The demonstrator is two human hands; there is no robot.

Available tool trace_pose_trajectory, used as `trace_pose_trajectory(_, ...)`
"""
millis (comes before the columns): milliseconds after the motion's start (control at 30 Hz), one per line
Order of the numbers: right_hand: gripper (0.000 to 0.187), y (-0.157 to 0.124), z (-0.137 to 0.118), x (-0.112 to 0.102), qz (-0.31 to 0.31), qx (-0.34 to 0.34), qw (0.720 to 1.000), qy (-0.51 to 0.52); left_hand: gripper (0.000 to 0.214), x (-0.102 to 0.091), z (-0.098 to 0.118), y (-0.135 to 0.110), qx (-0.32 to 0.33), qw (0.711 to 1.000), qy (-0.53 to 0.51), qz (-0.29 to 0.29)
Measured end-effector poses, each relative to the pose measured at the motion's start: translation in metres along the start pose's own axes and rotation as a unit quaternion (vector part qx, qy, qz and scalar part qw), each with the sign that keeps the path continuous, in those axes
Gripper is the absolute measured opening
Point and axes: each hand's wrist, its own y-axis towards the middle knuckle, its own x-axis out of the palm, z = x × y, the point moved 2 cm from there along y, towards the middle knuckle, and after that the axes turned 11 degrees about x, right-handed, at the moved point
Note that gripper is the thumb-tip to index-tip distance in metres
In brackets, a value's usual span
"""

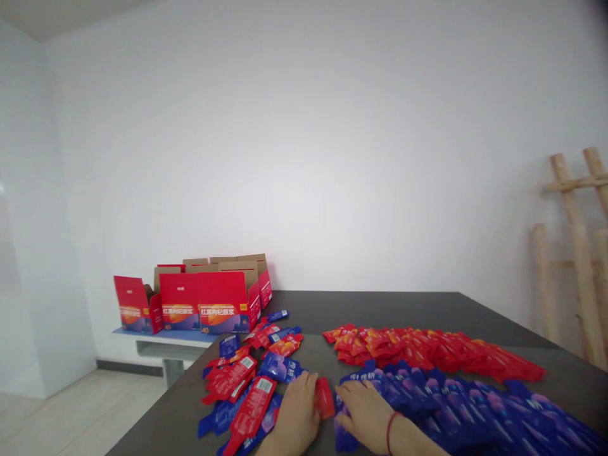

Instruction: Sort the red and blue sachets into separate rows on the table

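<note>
My left hand [298, 411] is low in the middle of the view, fingers curled, with a red pouch [325, 399] at its thumb side, slightly blurred. To its right, my right hand [365, 408], a red cord round the wrist, has its fingers and thumb on a blue pouch [346, 438] at the near-left end of a row. That row of overlapping blue pouches [456, 405] runs off to the right. Beside my left hand lies a loose mix of red pouches [251, 408] and blue pouches [278, 366], some showing barcodes.
Behind the blue row lies a row of overlapping red pouches [427, 349] on the dark table [380, 307]. Several open red cartons [223, 303] stand on a lower bench [190, 341] at the left. Wooden posts [582, 266] lean by the wall at the right.
</note>
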Motion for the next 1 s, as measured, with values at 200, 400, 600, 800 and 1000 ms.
trace_pose_trajectory(200, 0.054, 0.027, -0.026, -0.007, 0.021, 0.061, 0.997, 0.047, 0.022, 0.004, 0.009, 0.025, 0.041, 0.987, -0.119, 0.096)
trace_pose_trajectory(400, 0.048, 0.055, -0.007, -0.005, 0.057, 0.08, 0.98, 0.171, 0.025, 0.003, -0.024, 0.067, 0.001, 0.946, -0.215, 0.243)
trace_pose_trajectory(600, 0.041, 0.065, 0.045, -0.02, 0.091, 0.157, 0.967, 0.18, 0.039, 0.023, -0.048, 0.124, -0.074, 0.957, -0.231, 0.161)
trace_pose_trajectory(800, 0.044, 0.059, 0.083, -0.035, 0.111, 0.188, 0.96, 0.173, 0.059, 0.044, -0.035, 0.152, -0.046, 0.981, -0.166, 0.092)
trace_pose_trajectory(1000, 0.051, 0.062, 0.091, -0.04, 0.101, 0.213, 0.964, 0.124, 0.054, 0.045, -0.019, 0.151, -0.013, 0.999, -0.039, -0.015)
